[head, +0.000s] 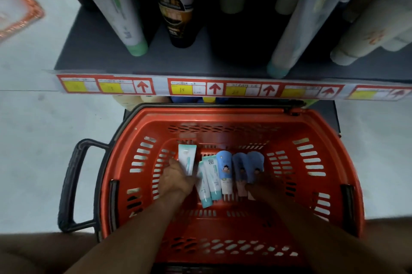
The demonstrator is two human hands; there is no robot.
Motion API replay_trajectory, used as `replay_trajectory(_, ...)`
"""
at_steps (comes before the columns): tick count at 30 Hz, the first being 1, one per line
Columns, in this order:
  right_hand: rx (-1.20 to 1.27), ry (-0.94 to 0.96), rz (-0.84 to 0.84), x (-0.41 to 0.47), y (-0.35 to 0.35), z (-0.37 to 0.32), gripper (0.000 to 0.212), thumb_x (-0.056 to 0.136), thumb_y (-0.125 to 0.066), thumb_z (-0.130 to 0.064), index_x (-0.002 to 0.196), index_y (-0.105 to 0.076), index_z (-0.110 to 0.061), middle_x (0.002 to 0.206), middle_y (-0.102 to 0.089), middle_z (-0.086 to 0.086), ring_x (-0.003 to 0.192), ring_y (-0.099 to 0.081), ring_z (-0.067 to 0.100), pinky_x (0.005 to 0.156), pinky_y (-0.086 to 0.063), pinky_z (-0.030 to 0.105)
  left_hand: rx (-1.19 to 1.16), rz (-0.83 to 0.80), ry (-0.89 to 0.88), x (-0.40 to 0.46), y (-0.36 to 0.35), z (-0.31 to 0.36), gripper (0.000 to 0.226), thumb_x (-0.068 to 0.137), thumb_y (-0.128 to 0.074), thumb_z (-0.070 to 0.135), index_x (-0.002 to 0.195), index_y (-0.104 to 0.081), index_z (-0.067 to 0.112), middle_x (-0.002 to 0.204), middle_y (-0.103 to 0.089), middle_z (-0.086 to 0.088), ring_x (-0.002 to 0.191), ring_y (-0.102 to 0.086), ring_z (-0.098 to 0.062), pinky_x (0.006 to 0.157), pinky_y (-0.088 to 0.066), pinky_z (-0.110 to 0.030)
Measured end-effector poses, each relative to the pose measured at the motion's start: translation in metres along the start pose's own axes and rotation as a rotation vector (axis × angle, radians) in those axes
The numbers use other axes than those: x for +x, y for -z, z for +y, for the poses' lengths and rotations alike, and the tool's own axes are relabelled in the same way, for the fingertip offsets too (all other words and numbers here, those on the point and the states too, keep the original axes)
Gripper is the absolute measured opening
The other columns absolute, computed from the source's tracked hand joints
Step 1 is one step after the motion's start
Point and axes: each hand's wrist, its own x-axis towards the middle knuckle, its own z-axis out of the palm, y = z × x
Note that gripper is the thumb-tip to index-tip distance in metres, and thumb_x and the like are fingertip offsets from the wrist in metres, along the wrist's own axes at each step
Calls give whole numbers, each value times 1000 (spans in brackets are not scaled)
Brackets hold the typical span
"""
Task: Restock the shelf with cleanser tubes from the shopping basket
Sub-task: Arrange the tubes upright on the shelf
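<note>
1. Head view, basket: a red shopping basket (223, 122) with a dark handle (73, 184) stands on the pale floor directly below the shelf (124, 59).
2. Head view, left hand: the left hand (176, 180) is inside the basket, fingers curled round a white-and-teal cleanser tube (187, 159) whose flat end points toward the shelf.
3. Head view, right hand: the right hand (265, 182) lies in shadow on the blue tubes (247, 166); whether its fingers grip them cannot be told.
4. Head view, remaining stock: two more teal-capped tubes (209, 180) and a blue-and-white tube (225, 171) lie side by side on the basket floor between the hands.
5. Head view, shelf: tall tubes (124, 12) stand on it; red-and-yellow price labels (191, 88) line its front edge.
</note>
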Motion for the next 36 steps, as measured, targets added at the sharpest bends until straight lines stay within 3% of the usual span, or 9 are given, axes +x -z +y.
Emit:
replay_trajectory(2, 107, 32, 63, -15, 9, -3, 86, 83, -77, -36, 154, -31, -19, 144, -50, 7, 128, -54, 30, 92, -43, 32, -53, 27, -26, -11, 10, 5, 89, 71, -80, 66, 135, -46, 14, 122, -68, -10, 109, -68, -31, 90, -57, -39)
replay_trajectory(6, 137, 108, 60, -38, 22, -5, 88, 82, -76, -25, 155, -27, -15, 144, -51, 9, 126, -56, 28, 94, -46, 28, -127, 63, -95, -36, 28, 18, 82, 64, -78, 68, 120, -51, 14, 111, -71, -10, 98, -71, -31, 82, -61, -42)
replay_trajectory(9, 123, 146, 86, -57, 35, -8, 45, 79, -77, -19, 117, -54, -10, 112, -65, 2, 98, -64, 20, 70, -49, 15, -159, 81, -133, -56, 40, 26, 75, 63, -79, 64, 114, -50, 17, 106, -72, -7, 92, -72, -30, 78, -62, -42)
replay_trajectory(11, 118, 174, 140, -69, 44, -10, 50, 66, -77, -42, 103, -62, -10, 101, -70, 0, 90, -69, 18, 70, -54, 21, -164, 98, -180, -68, 47, 31, 72, 63, -76, 61, 114, -49, 18, 107, -71, -6, 94, -71, -29, 79, -61, -42)
replay_trajectory(13, 101, 237, 180, -80, 51, -11, 74, 55, -71, -59, 114, -63, -15, 107, -70, 2, 99, -70, 21, 81, -57, 30, -172, 119, -220, -82, 55, 37, 65, 66, -77, 53, 114, -48, 19, 108, -71, -6, 96, -71, -30, 80, -61, -42)
replay_trajectory(17, 103, 302, 274, -130, 77, -23, 64, 78, -79, -40, 124, -47, -8, 121, -61, 11, 113, -63, 31, 79, -45, 30, -206, 181, -298, -111, 71, 49, 57, 69, -82, 41, 111, -49, 21, 107, -71, -5, 96, -71, -29, 80, -60, -41)
replay_trajectory(25, 195, 458, 507, -189, 113, -20, 48, 79, -74, -46, 103, -42, -20, 94, -64, 0, 77, -65, 20, 64, -56, 38, -264, 319, -485, -166, 105, 74, 52, 74, -85, 39, 110, -49, 25, 108, -69, 2, 95, -69, -22, 68, -54, -33)
replay_trajectory(32, 332, 575, 732, -242, 150, -13, 46, 80, -74, -46, 108, -43, -27, 94, -66, -7, 75, -62, 9, 52, -44, 25, -423, 458, -735, -219, 135, 110, 56, 76, -85, 45, 116, -50, 29, 101, -60, 16, 92, -65, -9, 67, -59, -27)
replay_trajectory(36, 425, 636, 839, -266, 182, -11, 47, 76, -72, -53, 106, -42, -34, 87, -69, -12, 73, -66, 3, 57, -56, 35, -510, 531, -850, -245, 154, 139, 51, 78, -85, 43, 112, -47, 35, 96, -60, 19, 84, -63, -1, 65, -55, -28)
